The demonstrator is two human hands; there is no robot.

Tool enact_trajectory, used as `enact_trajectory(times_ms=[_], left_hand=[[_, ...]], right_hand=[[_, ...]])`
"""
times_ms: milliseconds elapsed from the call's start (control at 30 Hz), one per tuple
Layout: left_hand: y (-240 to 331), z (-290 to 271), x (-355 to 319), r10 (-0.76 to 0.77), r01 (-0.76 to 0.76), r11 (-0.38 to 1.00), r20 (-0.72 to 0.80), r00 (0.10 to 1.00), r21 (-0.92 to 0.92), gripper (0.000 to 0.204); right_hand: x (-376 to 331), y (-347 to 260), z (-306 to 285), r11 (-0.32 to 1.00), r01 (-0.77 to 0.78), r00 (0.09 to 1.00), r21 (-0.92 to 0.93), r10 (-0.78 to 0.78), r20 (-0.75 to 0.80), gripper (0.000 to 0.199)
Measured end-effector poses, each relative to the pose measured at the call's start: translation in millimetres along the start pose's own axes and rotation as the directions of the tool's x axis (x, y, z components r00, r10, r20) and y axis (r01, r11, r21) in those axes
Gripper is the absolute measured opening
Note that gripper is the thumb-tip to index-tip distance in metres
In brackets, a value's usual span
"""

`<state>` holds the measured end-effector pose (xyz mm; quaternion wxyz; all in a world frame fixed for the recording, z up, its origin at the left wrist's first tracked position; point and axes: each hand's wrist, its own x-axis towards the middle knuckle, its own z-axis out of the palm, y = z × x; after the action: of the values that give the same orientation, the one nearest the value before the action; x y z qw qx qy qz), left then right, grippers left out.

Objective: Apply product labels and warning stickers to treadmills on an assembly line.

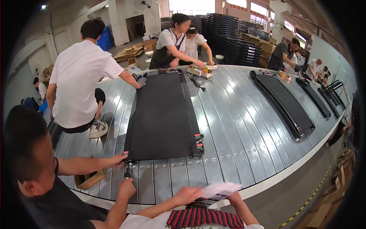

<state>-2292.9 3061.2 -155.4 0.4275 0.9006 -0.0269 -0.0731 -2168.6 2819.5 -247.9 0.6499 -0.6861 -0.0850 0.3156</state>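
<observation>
Both hands pinch the white leaflet: left hand (189, 194) at its 9 o'clock end, right hand (233, 197) under the 3 o'clock end of the leaflet (219, 189), whose long axis runs 9-to-3

Black treadmill belt (162, 114) w/ red end caps, grey slatted conveyor (236, 133), white paper (219, 189), red-black striped cloth (204, 218).

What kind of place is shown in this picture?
Probably a factory assembly line: flat black treadmill decks lie in a row on a slatted metal conveyor, several workers bend over them, and cardboard boxes are stacked behind.
</observation>
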Motion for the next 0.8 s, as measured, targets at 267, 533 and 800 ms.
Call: enact_trajectory(times_ms=[267, 533, 800], left_hand=[[18, -5, 30, -0.486, 0.043, 0.773, -0.548, 0.681, -0.633, 0.030], [82, 18, 75, -0.592, -0.196, 0.500, -0.499, 0.633, -0.843, 0.027], [100, 20, 64, -0.580, -0.232, 0.537, -0.554, 0.596, -0.811, 0.030]], right_hand=[[59, -83, -11, 0.909, -0.056, 0.961, 0.413, -0.063, 0.268, 0.046], [40, -148, -57, 0.984, 0.008, 0.927, 0.175, -0.073, 0.368, 0.020], [41, -151, -63, 0.988, 0.072, 0.903, 0.134, -0.122, 0.412, 0.018]])
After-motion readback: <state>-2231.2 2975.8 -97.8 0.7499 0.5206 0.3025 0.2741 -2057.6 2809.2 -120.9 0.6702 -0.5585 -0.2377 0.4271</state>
